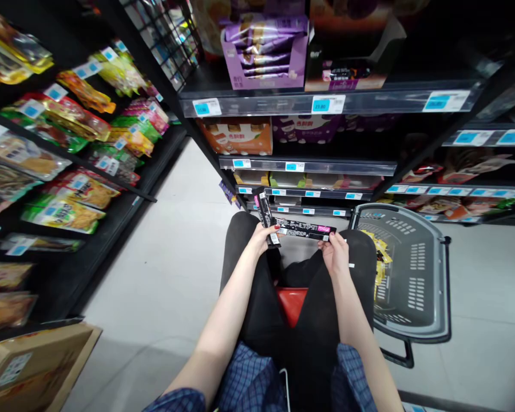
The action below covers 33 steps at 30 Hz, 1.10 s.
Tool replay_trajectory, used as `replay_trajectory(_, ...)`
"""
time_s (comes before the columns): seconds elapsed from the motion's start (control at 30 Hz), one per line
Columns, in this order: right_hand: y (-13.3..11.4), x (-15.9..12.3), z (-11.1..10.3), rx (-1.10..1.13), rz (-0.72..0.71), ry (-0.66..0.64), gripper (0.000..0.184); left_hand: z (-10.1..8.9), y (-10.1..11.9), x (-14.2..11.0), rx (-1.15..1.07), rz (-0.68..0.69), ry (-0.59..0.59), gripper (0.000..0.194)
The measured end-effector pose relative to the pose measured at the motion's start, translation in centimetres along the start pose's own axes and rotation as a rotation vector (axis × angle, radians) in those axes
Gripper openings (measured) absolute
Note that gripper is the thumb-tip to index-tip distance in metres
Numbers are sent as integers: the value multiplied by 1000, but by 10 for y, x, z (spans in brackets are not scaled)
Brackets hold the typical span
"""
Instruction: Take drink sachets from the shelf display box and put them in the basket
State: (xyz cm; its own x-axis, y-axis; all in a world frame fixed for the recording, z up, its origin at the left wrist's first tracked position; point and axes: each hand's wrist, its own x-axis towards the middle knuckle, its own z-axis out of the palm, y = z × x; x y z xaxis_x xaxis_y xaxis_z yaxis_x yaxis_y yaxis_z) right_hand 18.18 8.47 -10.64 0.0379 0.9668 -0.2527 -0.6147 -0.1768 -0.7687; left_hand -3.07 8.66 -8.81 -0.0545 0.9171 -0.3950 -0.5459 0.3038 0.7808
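My left hand (261, 239) is closed on a slim black packet (264, 209) with white print, held slantwise above my left knee. A second slim black packet (302, 228), with a pink patch near one end, lies crosswise between my hands. My right hand (335, 252) pinches its right end, thumb on top. The left end meets my left fingers and overlaps the first packet. Both packets are over my lap, in front of the shelves.
A grey shopping basket (431, 274) with yellow packets (381, 252) stands at my right knee. Ahead, a shelf holds a purple display box (264, 63) and an orange carton (240, 137). Bagged snacks (64, 206) fill the left shelves, above a cardboard box (30, 366). Beneath me is a red seat (292, 303).
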Motion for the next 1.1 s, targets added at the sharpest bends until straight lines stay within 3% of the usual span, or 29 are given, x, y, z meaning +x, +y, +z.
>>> replay_trajectory(0.6, -3, -1, 1, 32, 3, 48, 27, 2, -3, 3, 35, -2, 65, 36)
replay_trajectory(1.1, -5, -2, 1, 44, -2, 49, 26, 5, -2, -1, 56, -9, 33, 40)
